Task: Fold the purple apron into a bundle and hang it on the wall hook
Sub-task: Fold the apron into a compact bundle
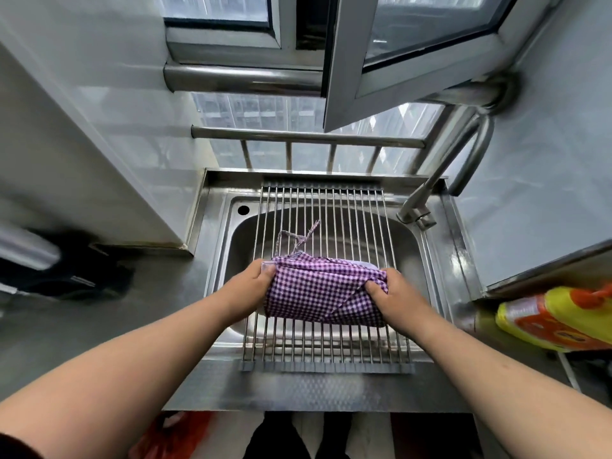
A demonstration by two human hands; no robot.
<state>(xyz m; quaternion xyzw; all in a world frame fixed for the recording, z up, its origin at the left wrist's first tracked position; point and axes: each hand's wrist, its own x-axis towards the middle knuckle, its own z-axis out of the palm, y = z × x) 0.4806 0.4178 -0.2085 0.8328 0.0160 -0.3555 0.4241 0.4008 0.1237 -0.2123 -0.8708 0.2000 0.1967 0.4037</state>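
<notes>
The purple-and-white checked apron [318, 293] is folded into a compact rectangular bundle lying on the wire rack [324, 210] over the steel sink [414, 240]. My left hand [246, 286] grips the bundle's left end, fingers curled over its edge. At the right end, my right hand [395, 296] holds the bundle with the thumb pressed into the cloth. A thin checked apron string [298, 238] trails loose from the bundle's top onto the rack. No wall hook is visible.
A steel faucet [440, 180] rises at the sink's back right. An open window sash [397, 61] hangs above, with railing bars behind the sink. A yellow-and-orange bottle [556, 319] lies on the right counter. Dark blurred objects [66, 273] sit on the left counter.
</notes>
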